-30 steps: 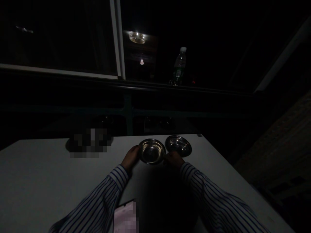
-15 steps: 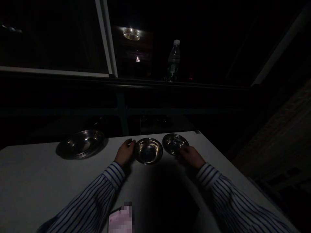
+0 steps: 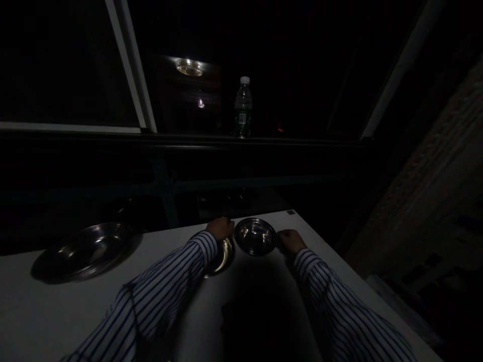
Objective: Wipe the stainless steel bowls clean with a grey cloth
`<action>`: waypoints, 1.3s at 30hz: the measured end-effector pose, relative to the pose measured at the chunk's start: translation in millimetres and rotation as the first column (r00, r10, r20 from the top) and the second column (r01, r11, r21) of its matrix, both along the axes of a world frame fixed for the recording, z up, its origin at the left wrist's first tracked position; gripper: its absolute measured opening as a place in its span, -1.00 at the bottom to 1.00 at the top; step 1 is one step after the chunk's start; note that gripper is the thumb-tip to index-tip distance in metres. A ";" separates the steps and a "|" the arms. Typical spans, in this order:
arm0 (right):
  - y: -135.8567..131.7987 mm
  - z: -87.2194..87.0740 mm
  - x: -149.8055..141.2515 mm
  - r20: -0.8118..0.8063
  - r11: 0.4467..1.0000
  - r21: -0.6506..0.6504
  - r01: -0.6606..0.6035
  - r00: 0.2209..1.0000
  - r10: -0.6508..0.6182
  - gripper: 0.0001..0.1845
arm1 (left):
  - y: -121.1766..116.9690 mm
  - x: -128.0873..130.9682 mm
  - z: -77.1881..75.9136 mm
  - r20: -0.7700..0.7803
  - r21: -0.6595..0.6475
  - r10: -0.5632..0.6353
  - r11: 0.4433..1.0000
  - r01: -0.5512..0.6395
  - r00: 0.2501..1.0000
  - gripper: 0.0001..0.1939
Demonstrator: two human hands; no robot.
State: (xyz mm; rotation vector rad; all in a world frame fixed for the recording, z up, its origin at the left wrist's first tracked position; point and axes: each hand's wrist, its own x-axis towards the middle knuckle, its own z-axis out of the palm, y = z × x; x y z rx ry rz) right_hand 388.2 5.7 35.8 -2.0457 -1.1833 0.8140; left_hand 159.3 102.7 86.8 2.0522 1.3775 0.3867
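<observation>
A round, shallow steel bowl (image 3: 255, 236) sits near the far edge of the white table. My right hand (image 3: 291, 241) pinches its right rim between thumb and fingers. At the left rim of the same bowl is my left hand (image 3: 221, 229), fingers curled and fingertips against the edge; the grip is partly hidden by the back of the hand. Beneath my left wrist lies a second steel bowl (image 3: 225, 255), largely covered by the hand and striped sleeve.
Larger steel basins (image 3: 85, 251), seemingly stacked, stand at the left of the white table (image 3: 162, 246). A plastic bottle (image 3: 243, 108) with a white cap stands on the dark window ledge behind. A patterned curtain-like surface (image 3: 426, 166) hangs at the right. The scene is very dim.
My left hand has left the outer side of the left bowl and crossed over it to the right bowl. My right hand has shifted to the right bowl's outer rim. The view has turned right.
</observation>
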 end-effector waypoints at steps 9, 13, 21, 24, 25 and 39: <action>12.4 -12.3 7.0 -0.140 0.999 -0.049 0.004 0.990 -0.011 -0.73 | 8.0 24.1 -6.2 -0.005 -0.108 -0.002 0.994 0.001 1.000 -0.67; 12.7 -5.4 5.7 -0.186 0.999 -0.040 0.024 0.982 -0.031 -0.76 | 9.9 25.0 -5.2 0.048 -0.138 -0.009 0.990 0.016 0.999 -0.67; 10.8 45.6 -0.5 -0.214 0.997 0.033 0.066 0.975 -0.058 -0.77 | 17.5 10.8 18.6 0.193 -0.116 -0.010 0.993 0.032 0.981 -0.66; 9.9 63.7 -12.4 -0.201 0.997 0.063 0.041 0.979 -0.027 -0.78 | 14.4 -6.8 30.6 0.266 -0.089 0.013 0.996 0.011 0.964 -0.71; 9.6 68.5 -17.8 -0.195 0.997 0.069 0.028 0.981 -0.014 -0.78 | 12.3 -14.1 33.9 0.289 -0.078 0.029 0.997 -0.006 0.957 -0.76; 23.5 62.2 -106.6 -0.087 0.971 -0.047 -0.236 0.969 0.231 -0.78 | -26.3 -120.2 32.2 0.317 -0.100 0.225 0.974 -0.204 0.921 -0.89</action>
